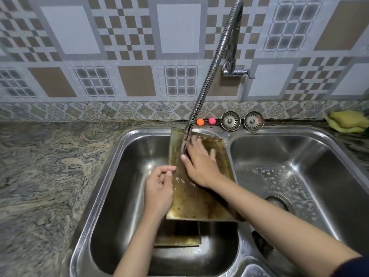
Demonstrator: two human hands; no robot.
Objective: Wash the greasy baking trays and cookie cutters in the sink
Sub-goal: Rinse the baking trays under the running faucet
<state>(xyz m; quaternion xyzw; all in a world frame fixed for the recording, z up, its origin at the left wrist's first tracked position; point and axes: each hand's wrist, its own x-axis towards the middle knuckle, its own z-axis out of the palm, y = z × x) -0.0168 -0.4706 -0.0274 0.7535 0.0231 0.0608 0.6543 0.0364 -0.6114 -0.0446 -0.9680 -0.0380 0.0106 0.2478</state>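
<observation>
1. While propped at a slant in the left basin of the double sink [103, 176], far edge leaning on the back rim and near edge raised: a rectangular metal baking tray [197, 202], shallow-walled, its dull gold surface streaked with brown, greasy stains, darkest along the right wall and the near corners
2. Under its near edge, lower in the same basin: a second tray [177, 236], same tarnished yellow-brown, lying nearly flat, only the front part showing
3. Above the far end of the upper tray: spout of a flexible ribbed steel faucet [211, 72], water [184, 145] running down onto the tray's upper part
4. Right hand [199, 164]: palm down, pressed flat on the wet tray just beside the stream, fingers spread wide, gripping nothing
5. Left hand [158, 188]: at the tray's left edge, fingers curled loosely inward, thumb and forefinger close together at the rim; cannot tell whether actually pinching the edge or just touching it
6. Right basin: bare steel, dotted with soap foam around the drain
7. On the ledge behind the sink: an orange ball [200, 122], a pink ball [212, 121], two metal sink strainers [230, 120] standing on edge
8. Far right on the countertop [40, 166]: a yellow sponge [348, 121]
</observation>
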